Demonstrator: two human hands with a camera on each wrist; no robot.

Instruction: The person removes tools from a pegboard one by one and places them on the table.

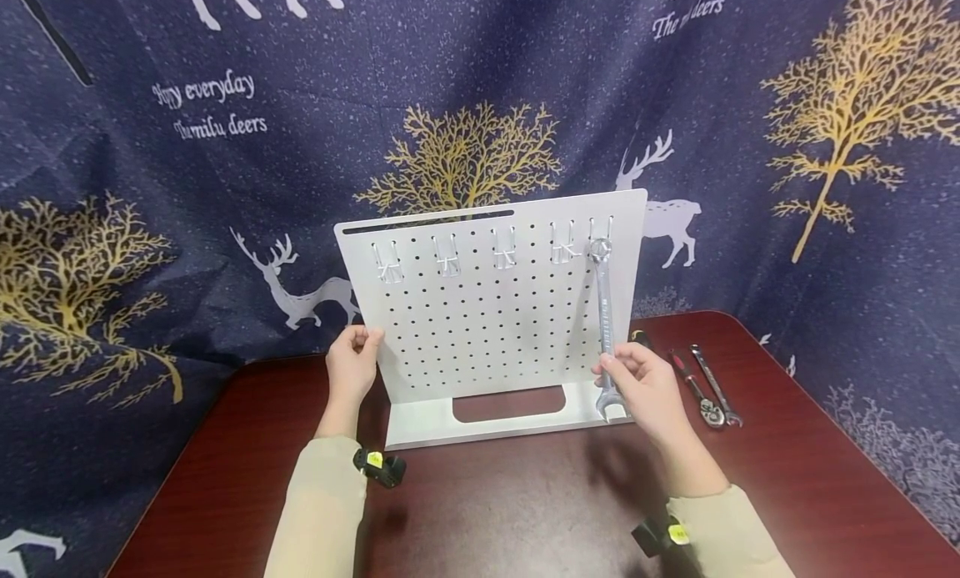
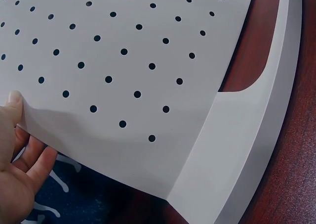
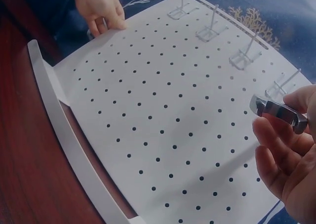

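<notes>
A white pegboard (image 1: 487, 328) stands upright on its flat base, with a row of wire hooks (image 1: 505, 251) along its upper part. My left hand (image 1: 352, 365) pinches the board's left edge, thumb on the front and fingers behind, as the left wrist view shows. In my right hand (image 1: 648, 386) I grip a silver combination wrench (image 1: 604, 307) near its lower, open-jaw end. The wrench stands almost vertical before the board's right side. Its ring end overlaps the rightmost hook (image 1: 592, 228) in the head view. In the right wrist view the wrench's open end (image 3: 279, 112) sticks out between thumb and fingers.
On the dark red table (image 1: 510, 503), right of the board, lie a ratchet wrench (image 1: 702, 399) with a red-and-black handle and a slimmer wrench (image 1: 716, 384). A black-and-yellow handle (image 1: 641, 338) shows partly behind the board. A patterned blue cloth (image 1: 300, 169) hangs behind.
</notes>
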